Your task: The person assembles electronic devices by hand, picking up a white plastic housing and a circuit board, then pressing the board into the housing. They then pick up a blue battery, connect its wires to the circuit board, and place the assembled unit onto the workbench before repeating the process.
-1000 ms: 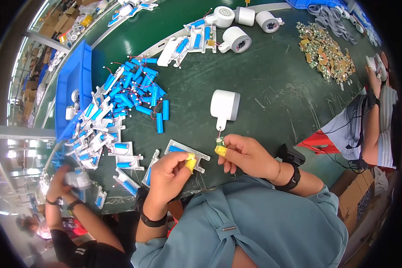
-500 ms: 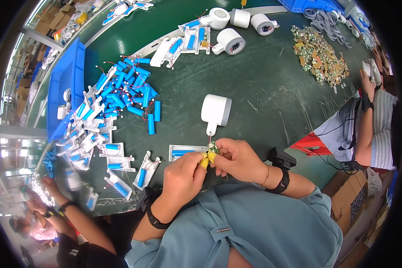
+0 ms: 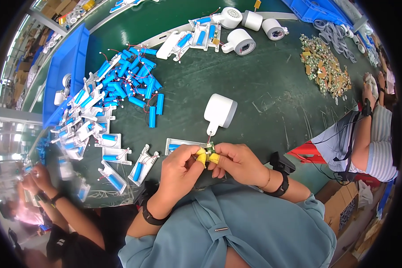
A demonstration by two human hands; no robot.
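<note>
Both hands pinch one small green circuit board [image 3: 210,148]: left hand [image 3: 179,167], right hand [image 3: 236,163], yellow-capped fingertips [image 3: 202,156] touching. White round housing [image 3: 220,111] lies just beyond, wired to it.

I sit at an assembly line in an electronics workshop. My green tabletop [image 3: 272,102] is strewn with blue battery cells [image 3: 134,85], white plastic holders [image 3: 107,143], white round housings [image 3: 241,42] and a pile of small circuit boards [image 3: 324,67]. Blue bins [image 3: 69,71] line its far edge, and other workers sit close on both sides of me.
</note>
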